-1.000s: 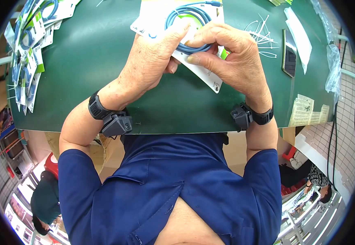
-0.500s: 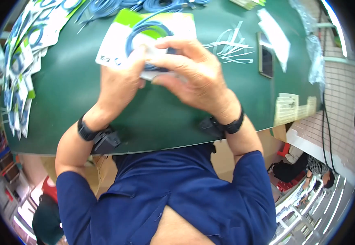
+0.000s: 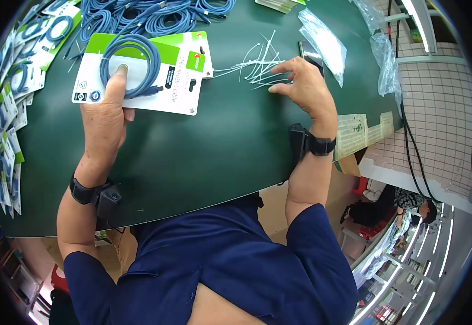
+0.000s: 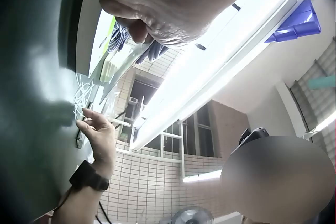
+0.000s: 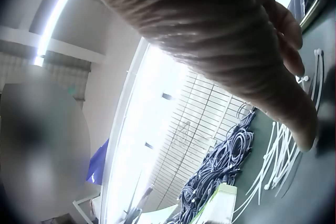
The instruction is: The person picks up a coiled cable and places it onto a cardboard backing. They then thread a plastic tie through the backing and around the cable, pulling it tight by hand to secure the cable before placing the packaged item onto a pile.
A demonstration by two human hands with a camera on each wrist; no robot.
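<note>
My left hand holds a white and green card low over the green table. A coiled blue cable sits on the card, and one digit presses down on the coil's middle. The other fingers are hidden under the card's near edge. My right hand has reached right to a loose heap of white cable ties. Its fingertips touch the ties, with thumb and fingers apart. The right wrist view shows the fingers just above the ties.
A pile of loose blue cables lies at the table's far edge. Several packed cable cards line the left side. A phone and clear plastic bags lie beyond my right hand. A sheet of labels overhangs the right edge.
Both hands gripped the card before. My right hand has let go and moved right to the cable ties. My left hand has carried the card to the left.
</note>
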